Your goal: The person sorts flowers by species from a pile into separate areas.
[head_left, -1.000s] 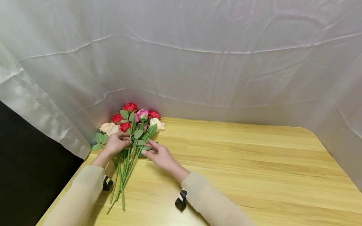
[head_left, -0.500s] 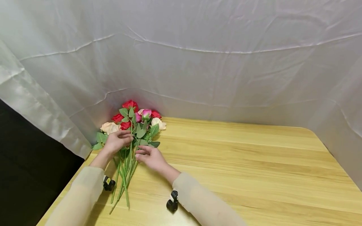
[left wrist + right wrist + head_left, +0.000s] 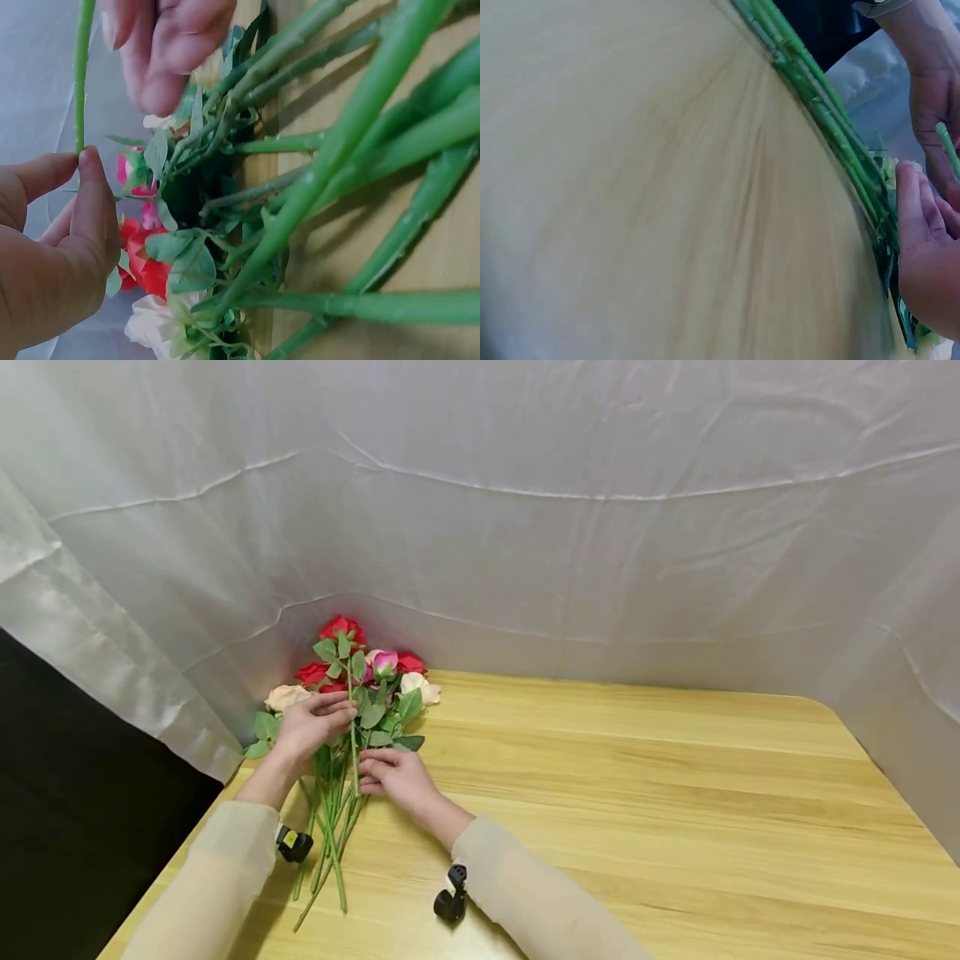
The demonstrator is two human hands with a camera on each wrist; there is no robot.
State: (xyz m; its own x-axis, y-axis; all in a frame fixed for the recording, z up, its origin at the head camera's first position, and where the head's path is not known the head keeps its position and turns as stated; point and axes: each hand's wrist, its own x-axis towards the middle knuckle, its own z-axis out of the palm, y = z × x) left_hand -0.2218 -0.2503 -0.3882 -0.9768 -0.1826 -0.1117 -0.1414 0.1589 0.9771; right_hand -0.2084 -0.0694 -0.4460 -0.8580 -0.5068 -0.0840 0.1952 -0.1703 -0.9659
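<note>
My left hand pinches the green stem of a red rose between thumb and fingertips, raised over the other flowers. In the left wrist view, that stem runs up from the pinching left hand. My right hand is beside the lower end of this stem, fingers loosely extended and holding nothing; the left wrist view leaves a gap between the right hand and the stem. Beneath both hands lies a bunch of long-stemmed roses, among them a pink rose, a cream rose and a peach rose.
The bunch's green stems cross and point toward the front edge of the wooden table. A grey-white curtain hangs along the back and sides. Dark cloth is off to the left. Each wrist carries a small black camera.
The left hand has lifted the red rose, its bloom rising and its stem end coming off the bunch. The right hand has shifted left toward that stem's lower end.
</note>
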